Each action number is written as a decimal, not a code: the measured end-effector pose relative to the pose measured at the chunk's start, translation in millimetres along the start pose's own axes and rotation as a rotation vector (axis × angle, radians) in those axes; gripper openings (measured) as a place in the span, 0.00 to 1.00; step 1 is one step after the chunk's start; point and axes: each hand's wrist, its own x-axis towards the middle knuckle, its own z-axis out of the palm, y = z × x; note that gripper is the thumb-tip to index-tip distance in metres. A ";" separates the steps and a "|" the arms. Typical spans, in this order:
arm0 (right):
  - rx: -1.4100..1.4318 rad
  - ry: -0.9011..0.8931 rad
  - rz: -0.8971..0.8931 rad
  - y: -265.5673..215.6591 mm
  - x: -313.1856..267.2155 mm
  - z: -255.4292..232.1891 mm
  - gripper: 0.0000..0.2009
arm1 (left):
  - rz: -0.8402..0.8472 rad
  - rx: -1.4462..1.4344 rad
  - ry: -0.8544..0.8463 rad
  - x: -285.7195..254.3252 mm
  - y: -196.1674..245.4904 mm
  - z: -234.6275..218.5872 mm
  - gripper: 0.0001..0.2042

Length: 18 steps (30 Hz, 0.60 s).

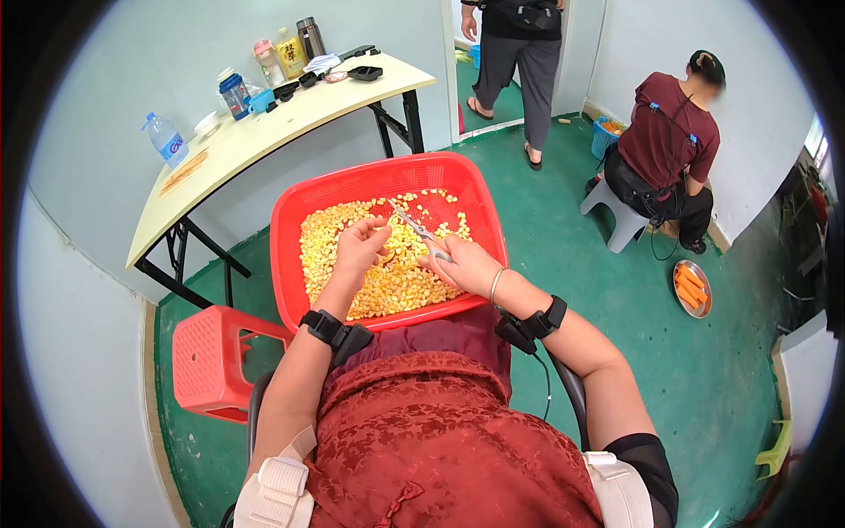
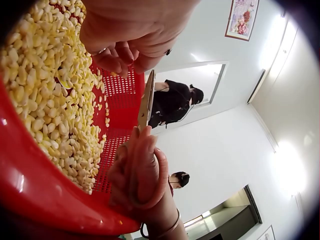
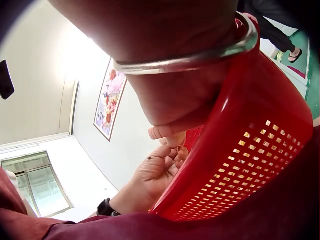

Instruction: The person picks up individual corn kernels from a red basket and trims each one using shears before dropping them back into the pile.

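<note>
Pale walls meet a green floor. A cream surface — black-legged — stands along one wall, a red stool near it. Bright lights glow overhead; a window and floral picture show too.

On the counter stand a thermos, a blue cup and a water bottle. A red stool is on the green floor. A person sits on a grey stool, near a bowl of carrots; another person stands at the doorway.
</note>
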 end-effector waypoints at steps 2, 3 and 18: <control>-0.016 0.007 0.000 2.3 1.0 1.2 0.22 | -0.042 0.156 -0.056 -2.0 -0.9 1.3 0.10; -0.019 0.003 0.004 1.9 1.1 0.9 0.23 | 0.035 0.293 -0.091 -1.2 -6.1 -0.1 0.10; -0.063 -0.009 0.012 2.3 1.7 1.1 0.27 | 0.257 0.887 -0.347 -2.8 -11.8 10.0 0.08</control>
